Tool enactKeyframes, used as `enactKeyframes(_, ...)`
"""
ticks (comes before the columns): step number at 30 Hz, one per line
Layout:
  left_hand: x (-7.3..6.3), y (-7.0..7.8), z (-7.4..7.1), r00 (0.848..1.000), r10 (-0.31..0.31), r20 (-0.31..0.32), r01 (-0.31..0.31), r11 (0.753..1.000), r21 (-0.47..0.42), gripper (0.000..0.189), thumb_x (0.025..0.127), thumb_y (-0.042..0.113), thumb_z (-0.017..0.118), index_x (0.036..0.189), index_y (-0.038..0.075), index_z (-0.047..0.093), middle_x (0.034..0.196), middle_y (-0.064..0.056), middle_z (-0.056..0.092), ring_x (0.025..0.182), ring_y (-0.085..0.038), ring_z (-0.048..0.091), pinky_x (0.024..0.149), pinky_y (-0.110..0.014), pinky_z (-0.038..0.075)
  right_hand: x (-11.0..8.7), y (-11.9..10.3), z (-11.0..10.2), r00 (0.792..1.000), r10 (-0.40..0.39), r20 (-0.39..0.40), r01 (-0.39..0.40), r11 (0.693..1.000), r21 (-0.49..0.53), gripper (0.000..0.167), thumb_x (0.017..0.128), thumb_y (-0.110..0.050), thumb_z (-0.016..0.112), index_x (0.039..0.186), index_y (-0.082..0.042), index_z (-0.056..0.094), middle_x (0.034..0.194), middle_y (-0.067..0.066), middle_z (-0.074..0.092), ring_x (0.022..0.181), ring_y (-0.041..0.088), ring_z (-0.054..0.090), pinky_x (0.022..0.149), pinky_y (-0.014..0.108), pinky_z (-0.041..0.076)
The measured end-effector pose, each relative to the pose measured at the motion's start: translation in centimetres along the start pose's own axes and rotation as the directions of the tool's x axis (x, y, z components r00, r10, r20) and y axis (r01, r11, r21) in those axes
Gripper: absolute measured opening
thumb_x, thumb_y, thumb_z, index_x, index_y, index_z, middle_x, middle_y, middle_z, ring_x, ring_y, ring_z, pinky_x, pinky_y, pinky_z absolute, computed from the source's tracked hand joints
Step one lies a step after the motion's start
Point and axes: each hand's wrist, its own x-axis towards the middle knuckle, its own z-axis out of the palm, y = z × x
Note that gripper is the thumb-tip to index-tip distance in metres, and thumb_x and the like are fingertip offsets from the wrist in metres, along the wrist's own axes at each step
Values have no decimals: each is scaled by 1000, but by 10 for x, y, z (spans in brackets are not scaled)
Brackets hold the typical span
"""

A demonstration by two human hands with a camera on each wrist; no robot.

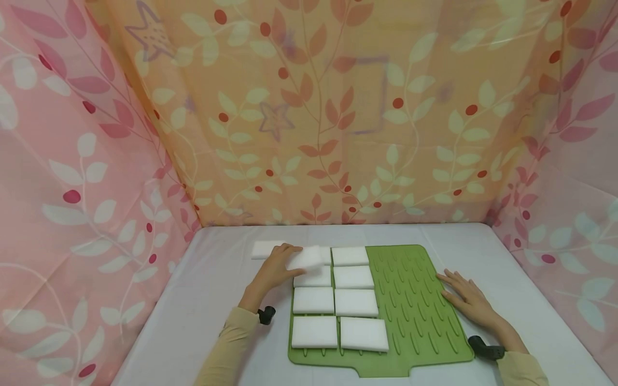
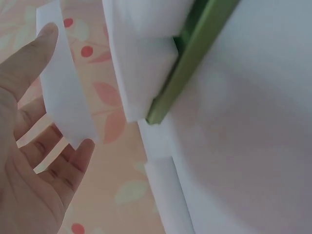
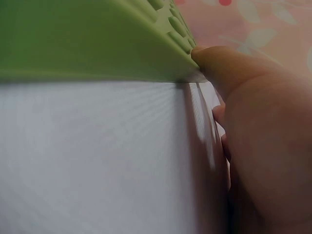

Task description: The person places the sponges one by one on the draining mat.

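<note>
My left hand [image 1: 275, 269] pinches a white sponge block [image 1: 306, 258] between thumb and fingers. It is held, tilted, above the far left corner of a green ridged mat [image 1: 410, 305]. In the left wrist view the held block [image 2: 66, 87] is raised, apart from the blocks on the mat. Several white sponge blocks [image 1: 314, 300] lie in two columns on the mat's left half. My right hand [image 1: 470, 303] rests at the mat's right edge, fingers extended. The right wrist view shows its thumb [image 3: 219, 66] touching the mat's rim.
One more white block [image 1: 265, 249] lies on the white-covered table [image 1: 212, 300] left of the mat, partly behind my left hand. Floral curtains [image 1: 318, 107] surround the table at the back and sides. A short tab [image 1: 383, 371] juts from the mat's near edge.
</note>
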Motion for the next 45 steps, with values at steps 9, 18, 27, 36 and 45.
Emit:
enactKeyframes(9, 13, 25, 12, 999, 33, 34, -32, 999, -29, 60, 77, 39, 74, 128, 16, 55, 122, -4, 52, 113, -25, 45, 94, -43, 42, 0, -1, -1, 1000, 7, 10, -7, 1000, 3, 50, 94, -24, 53, 141, -15, 40, 145, 25, 30, 135, 48, 17, 111, 52, -8)
enactKeyframes(18, 27, 41, 23, 994, 85, 70, -85, 996, 2, 59, 79, 39, 72, 130, 18, 53, 121, -2, 51, 112, -23, 44, 89, -39, 46, 0, -2, -1, 1000, 14, 18, -14, 1000, 5, 50, 94, -25, 53, 141, -15, 40, 145, 25, 30, 135, 48, 17, 111, 52, -9)
enactKeyframes(27, 40, 58, 31, 986, 112, 122, -111, 994, -15, 60, 80, 35, 72, 132, 16, 51, 122, -4, 51, 113, -24, 43, 90, -40, 45, 1, -4, -2, 1000, 15, 18, -15, 1000, 8, 49, 94, -25, 53, 141, -14, 40, 145, 25, 30, 135, 48, 16, 111, 52, -8)
enactKeyframes(36, 53, 74, 43, 980, 95, 175, -100, 995, 18, 61, 80, 35, 72, 134, 19, 49, 125, -1, 48, 113, -20, 41, 89, -33, 45, 0, -2, -2, 1000, 13, 24, -13, 1000, 10, 49, 94, -25, 53, 141, -13, 40, 145, 26, 30, 134, 49, 17, 110, 53, -9)
enactKeyframes(45, 68, 91, 57, 975, 93, 203, -108, 992, 67, 61, 79, 40, 72, 133, 20, 50, 124, -1, 50, 113, -20, 44, 90, -32, 45, 1, 0, -1, 1000, 2, 11, -2, 1000, 1, 50, 94, -24, 54, 140, -13, 40, 144, 26, 30, 135, 49, 16, 110, 54, -8)
